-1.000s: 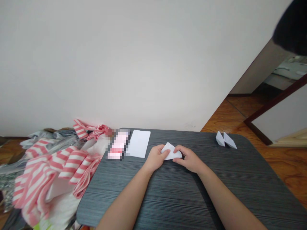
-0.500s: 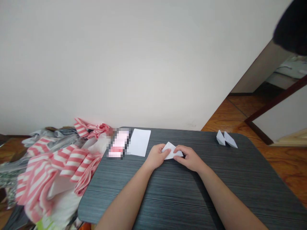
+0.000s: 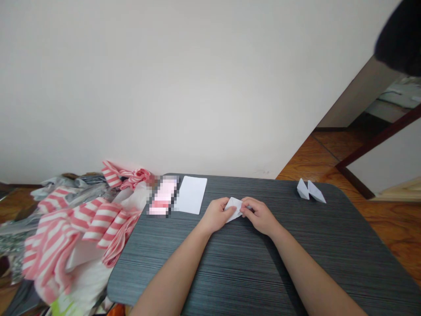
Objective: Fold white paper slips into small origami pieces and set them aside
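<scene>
A small folded piece of white paper [image 3: 234,205] lies on the dark grey table [image 3: 250,267], pinched from both sides. My left hand [image 3: 215,216] grips its left edge with curled fingers. My right hand [image 3: 258,215] pinches its right side, fingers bent over the fold. Most of the paper is covered by my fingers.
A flat white sheet [image 3: 191,195] lies at the table's back left, next to a blurred pink object [image 3: 162,197]. Two folded paper pieces [image 3: 310,191] sit at the back right corner. Red-and-white striped cloth [image 3: 75,228] is heaped left of the table. Wooden floor shows on the right.
My hands have closed in on the paper, folding its right point inward; less of the white triangle shows than before.
</scene>
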A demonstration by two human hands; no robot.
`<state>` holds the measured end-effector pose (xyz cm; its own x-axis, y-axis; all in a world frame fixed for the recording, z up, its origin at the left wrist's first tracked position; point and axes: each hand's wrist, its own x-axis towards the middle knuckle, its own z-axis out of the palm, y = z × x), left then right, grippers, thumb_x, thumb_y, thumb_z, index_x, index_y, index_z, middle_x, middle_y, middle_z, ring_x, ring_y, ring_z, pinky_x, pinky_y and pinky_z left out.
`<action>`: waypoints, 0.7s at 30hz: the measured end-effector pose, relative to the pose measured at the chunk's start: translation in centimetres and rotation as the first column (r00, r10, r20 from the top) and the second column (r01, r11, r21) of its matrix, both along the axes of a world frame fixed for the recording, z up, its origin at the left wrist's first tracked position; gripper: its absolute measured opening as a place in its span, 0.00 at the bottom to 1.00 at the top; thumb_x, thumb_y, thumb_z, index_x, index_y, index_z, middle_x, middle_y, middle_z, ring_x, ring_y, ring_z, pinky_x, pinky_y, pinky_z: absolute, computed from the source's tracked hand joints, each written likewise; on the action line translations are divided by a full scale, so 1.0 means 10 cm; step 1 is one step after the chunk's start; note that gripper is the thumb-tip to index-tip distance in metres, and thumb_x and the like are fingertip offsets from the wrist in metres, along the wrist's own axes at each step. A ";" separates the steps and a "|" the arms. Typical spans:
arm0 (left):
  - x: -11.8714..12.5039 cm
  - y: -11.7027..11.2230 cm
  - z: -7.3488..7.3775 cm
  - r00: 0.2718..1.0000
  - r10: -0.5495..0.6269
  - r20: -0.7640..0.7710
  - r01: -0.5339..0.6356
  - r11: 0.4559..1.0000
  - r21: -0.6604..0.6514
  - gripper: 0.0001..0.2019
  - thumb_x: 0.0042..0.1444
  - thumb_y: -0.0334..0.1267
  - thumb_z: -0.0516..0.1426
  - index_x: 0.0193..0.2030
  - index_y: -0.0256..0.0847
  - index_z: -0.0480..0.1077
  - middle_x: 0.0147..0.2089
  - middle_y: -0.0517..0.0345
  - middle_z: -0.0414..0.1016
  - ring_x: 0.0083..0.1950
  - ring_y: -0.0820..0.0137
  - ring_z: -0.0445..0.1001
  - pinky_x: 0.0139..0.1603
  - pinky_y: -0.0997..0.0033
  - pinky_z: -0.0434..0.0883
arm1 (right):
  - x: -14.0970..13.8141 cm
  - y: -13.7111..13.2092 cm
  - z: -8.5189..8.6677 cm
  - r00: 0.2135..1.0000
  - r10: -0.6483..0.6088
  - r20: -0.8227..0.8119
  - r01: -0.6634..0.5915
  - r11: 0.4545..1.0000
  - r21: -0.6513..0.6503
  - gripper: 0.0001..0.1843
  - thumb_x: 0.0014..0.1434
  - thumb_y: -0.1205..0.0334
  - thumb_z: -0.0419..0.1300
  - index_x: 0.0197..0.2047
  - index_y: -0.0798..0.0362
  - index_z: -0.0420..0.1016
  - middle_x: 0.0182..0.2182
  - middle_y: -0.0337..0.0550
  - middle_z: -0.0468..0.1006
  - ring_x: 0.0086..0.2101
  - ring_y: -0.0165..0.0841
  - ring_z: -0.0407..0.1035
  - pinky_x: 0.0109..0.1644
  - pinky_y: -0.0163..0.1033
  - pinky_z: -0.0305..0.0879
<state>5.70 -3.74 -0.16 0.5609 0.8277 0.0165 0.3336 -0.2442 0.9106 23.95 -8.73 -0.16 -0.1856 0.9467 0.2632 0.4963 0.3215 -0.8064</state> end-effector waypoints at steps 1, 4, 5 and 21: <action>0.00 0.00 0.00 1.000 -0.002 -0.003 0.002 1.000 0.000 0.14 0.54 0.44 0.52 0.31 0.34 0.70 0.27 0.59 0.68 0.28 0.74 0.62 0.27 0.77 0.56 | 0.00 0.00 0.00 1.000 -0.007 0.004 0.007 1.000 -0.005 0.10 0.60 0.62 0.52 0.27 0.52 0.67 0.31 0.42 0.72 0.32 0.32 0.67 0.38 0.37 0.61; 0.00 -0.01 0.02 1.000 -0.019 -0.012 0.019 1.000 0.002 0.14 0.54 0.45 0.52 0.30 0.35 0.70 0.27 0.60 0.68 0.27 0.75 0.62 0.26 0.77 0.56 | -0.01 0.00 -0.01 0.999 -0.038 0.027 0.039 0.999 -0.026 0.10 0.60 0.60 0.52 0.28 0.52 0.67 0.28 0.41 0.73 0.29 0.32 0.67 0.36 0.37 0.62; -0.01 -0.01 0.02 1.000 -0.024 -0.015 0.024 1.000 0.001 0.15 0.54 0.45 0.52 0.30 0.35 0.70 0.26 0.60 0.67 0.27 0.75 0.62 0.26 0.76 0.56 | -0.01 0.00 -0.01 0.998 -0.054 0.035 0.055 0.998 -0.031 0.10 0.60 0.60 0.52 0.28 0.52 0.68 0.27 0.41 0.73 0.28 0.32 0.67 0.35 0.37 0.62; 0.00 -0.05 0.07 0.993 -0.053 0.109 0.060 0.996 -0.059 0.15 0.56 0.41 0.52 0.47 0.37 0.68 0.41 0.53 0.73 0.39 0.69 0.70 0.40 0.72 0.64 | 0.00 0.01 -0.06 0.975 -0.220 0.009 0.219 0.969 -0.115 0.10 0.58 0.55 0.53 0.31 0.51 0.68 0.22 0.38 0.71 0.22 0.31 0.69 0.27 0.35 0.64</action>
<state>5.70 -4.23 0.57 0.6048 0.7959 0.0285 0.2206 -0.2018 0.9543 23.91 -8.62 -0.77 0.0309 0.9880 0.1513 0.5418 0.1106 -0.8332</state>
